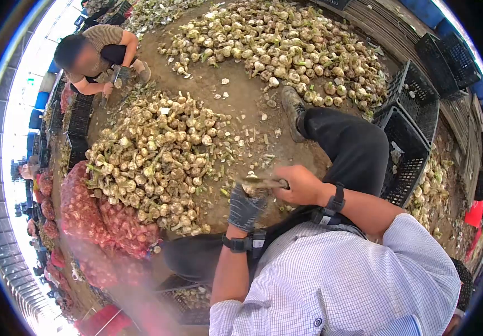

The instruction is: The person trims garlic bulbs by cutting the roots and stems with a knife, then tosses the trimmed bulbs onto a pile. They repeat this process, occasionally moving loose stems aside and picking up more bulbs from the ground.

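Observation:
My left hand [247, 208], in a dark grey striped glove, is closed around a garlic bulb [250, 190] in front of my lap. My bare right hand [299, 186] is closed on a knife [266, 183], whose blade lies across the top of the bulb and partly hides it. Beyond my left hand rises a heap of garlic bulbs [157, 151] with short cut stems. Bits of stem and skin [250, 137] litter the dirt floor between this heap and my foot.
A larger garlic heap [286, 45] lies at the far side. Black plastic crates [401, 148] stand at my right. Red mesh sacks of garlic [99, 210] are at the left. Another person [99, 56] crouches at the far left, a gloved hand at the work.

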Tool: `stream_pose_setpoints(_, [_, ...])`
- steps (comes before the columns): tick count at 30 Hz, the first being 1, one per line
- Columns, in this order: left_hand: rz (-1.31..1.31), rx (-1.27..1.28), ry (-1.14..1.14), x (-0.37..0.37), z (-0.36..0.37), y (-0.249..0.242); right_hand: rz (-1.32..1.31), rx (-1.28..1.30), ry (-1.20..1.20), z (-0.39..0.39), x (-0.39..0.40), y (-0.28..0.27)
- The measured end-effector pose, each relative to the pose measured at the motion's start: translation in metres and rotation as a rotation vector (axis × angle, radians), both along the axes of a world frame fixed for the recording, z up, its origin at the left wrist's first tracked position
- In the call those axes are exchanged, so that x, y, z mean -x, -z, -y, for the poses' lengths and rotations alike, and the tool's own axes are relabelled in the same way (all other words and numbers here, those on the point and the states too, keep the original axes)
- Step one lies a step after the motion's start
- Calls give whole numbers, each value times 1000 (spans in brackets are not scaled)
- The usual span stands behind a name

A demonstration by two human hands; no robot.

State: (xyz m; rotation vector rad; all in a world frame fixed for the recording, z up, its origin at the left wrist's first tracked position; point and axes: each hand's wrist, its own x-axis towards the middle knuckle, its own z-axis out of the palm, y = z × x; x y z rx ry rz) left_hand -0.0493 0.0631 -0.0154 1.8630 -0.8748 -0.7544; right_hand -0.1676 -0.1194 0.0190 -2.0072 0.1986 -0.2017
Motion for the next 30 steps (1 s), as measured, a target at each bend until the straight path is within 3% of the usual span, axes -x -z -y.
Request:
stream_pose_setpoints(2, [399, -45, 198, -3, -2, 13, 39, 80, -18, -3, 3, -4])
stream_pose_setpoints(5, [570, -26, 176, 0, -6, 16, 39, 147, -13, -7, 2, -6])
stream_pose_setpoints(8, [78, -71, -52, 5, -4, 6, 26, 190, -11, -7, 1, -2])
stream_pose_setpoints(16, [94, 0, -101, 3, 1, -7, -23, 237, -1, -10, -5, 19])
stream_pose_setpoints(19, [294, 165, -235, 14, 1, -14, -229, 256, 38, -8, -4, 41])
stream_pose_setpoints(21, [265, 169, -213, 13, 0, -43, -550, 355, -23, 20, 1, 77])
stream_pose_setpoints(22, [-35, 187, -320, 5, -4, -38, -713, 389, -68, 22, 7, 93])
stream_pose_setpoints(24, [-624, 270, -565, -24, 14, -10, -595, 324, 32, 20, 9, 107])
stream_pose_setpoints(25, [-575, 270, -340, -50, 28, -2, -537, 285, 93, 19, 6, 112])
stream_pose_setpoints(26, [-669, 303, -302, -62, 63, -39, -575, 215, 132, 22, 0, 108])
stream_pose_setpoints(29, [-435, 317, -88, -109, 113, -51, -653, 71, 204, 20, -5, 94])
stream_pose_setpoints(30, [-393, 233, -133, -123, 118, -29, -633, 96, 205, 20, -4, 94])
